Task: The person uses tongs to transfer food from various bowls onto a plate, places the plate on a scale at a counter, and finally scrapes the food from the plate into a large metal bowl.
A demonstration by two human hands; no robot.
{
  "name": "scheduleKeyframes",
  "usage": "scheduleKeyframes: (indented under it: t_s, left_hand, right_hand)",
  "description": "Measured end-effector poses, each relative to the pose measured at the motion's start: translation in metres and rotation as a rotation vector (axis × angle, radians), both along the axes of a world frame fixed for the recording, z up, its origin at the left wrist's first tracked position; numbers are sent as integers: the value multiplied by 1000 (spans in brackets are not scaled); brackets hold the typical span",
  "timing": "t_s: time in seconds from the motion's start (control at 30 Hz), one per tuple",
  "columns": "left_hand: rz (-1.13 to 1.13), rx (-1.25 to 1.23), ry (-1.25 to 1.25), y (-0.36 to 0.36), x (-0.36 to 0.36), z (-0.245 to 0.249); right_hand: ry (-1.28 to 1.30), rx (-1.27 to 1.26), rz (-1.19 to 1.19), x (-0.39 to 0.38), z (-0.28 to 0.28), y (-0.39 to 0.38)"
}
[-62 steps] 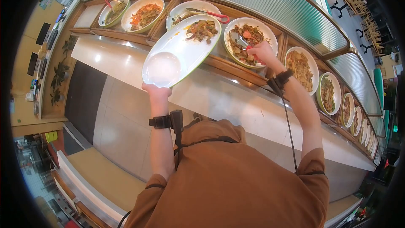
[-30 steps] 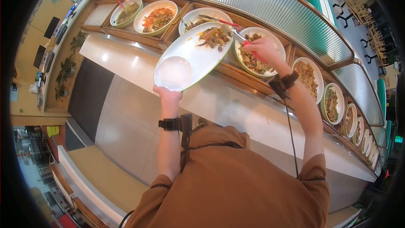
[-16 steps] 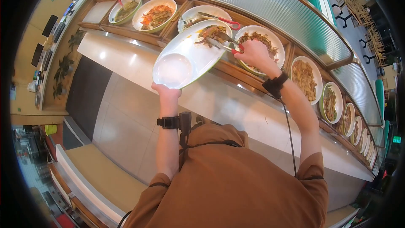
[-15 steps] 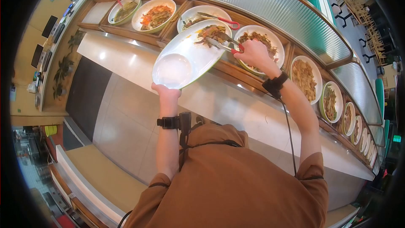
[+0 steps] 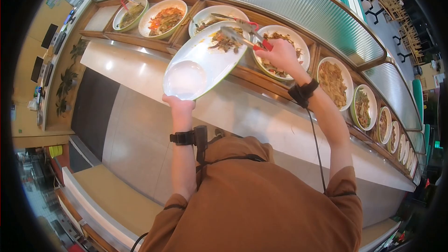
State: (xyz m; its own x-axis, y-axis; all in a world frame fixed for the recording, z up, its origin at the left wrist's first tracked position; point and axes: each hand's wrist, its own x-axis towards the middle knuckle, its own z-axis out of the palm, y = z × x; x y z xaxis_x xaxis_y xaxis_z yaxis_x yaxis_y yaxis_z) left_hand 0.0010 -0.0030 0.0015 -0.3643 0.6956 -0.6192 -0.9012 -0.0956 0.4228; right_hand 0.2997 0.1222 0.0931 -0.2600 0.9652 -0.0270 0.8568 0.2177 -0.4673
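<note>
My left hand (image 5: 179, 104) grips the near end of a white oval plate (image 5: 198, 51) with a green rim, tilted over the food counter. A round white dish (image 5: 186, 78) rests at that end of the plate, and some cooked food (image 5: 226, 41) lies at the far end. My right hand (image 5: 279, 55) is closed on the red handles of metal tongs (image 5: 236, 35), whose jaws stand apart above the food on the plate. Right beneath my right hand is a white bowl of brown food (image 5: 298, 42). Behind the plate, another bowl (image 5: 205, 15) holds a second pair of tongs.
More food bowls stand in the wooden counter, to the left (image 5: 163, 17) and to the right (image 5: 335, 83). A ribbed glass screen (image 5: 280, 7) runs behind them, and a pale ledge (image 5: 140, 65) along the front. Screens and plants line the far left.
The tongs have lifted off the food on the plate and their jaws have spread. The view has shifted slightly, so the counter and plate appear a little further left.
</note>
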Motion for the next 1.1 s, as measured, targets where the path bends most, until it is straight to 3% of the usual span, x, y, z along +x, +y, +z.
scheduleKeyframes:
  t_s: [0.17, 0.27, 0.4, 0.57, 0.67, 0.97, 1.1]
  left_hand:
    - [16, -26, 31, -1, 7, 10]
    - [20, -89, 10, 0, 6, 12]
    - [16, -96, -8, 0, 8, 19]
    - [5, -98, -5, -2, 12, 33]
    - [33, -116, -69, -1, 12, 36]
    - [14, -58, -39, -1, 10, 31]
    - [29, -96, -57, -2, 12, 31]
  right_hand:
    - [325, 16, -156, 32, 25, 2]
    - [328, 35, -283, 65, 16, 16]
    - [323, -200, -383, 107, 3, 30]
    - [700, -645, -464, 121, -17, 18]
    - [784, -750, -527, 119, -29, 13]
    - [638, -683, -445, 109, -41, 19]
    - [781, -774, -557, 100, -36, 24]
